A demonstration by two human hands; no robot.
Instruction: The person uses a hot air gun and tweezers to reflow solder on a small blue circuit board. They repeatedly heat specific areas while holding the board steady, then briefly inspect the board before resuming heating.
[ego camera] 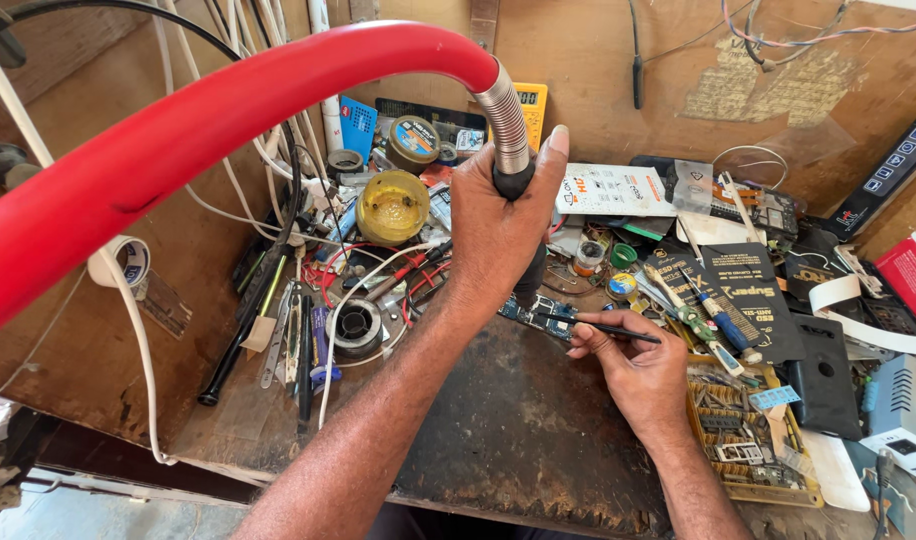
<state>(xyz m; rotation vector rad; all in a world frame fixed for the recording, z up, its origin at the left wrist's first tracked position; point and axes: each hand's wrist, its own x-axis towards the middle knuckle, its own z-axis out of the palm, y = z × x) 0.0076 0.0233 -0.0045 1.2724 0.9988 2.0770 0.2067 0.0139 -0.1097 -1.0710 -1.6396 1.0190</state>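
Red-hosed hot-air wand with ribbed metal neck (505, 120): we grasp its black grip in our clenched left hand (498, 225) above the small blue circuit board (540, 315) on the dark worn benchtop (508, 420), our right hand (633, 365) pinching thin black tweezers (608, 328) at the board.

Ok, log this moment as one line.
left hand: grips hot-air wand on red hose | right hand: holds tweezers on circuit board | bench: cluttered
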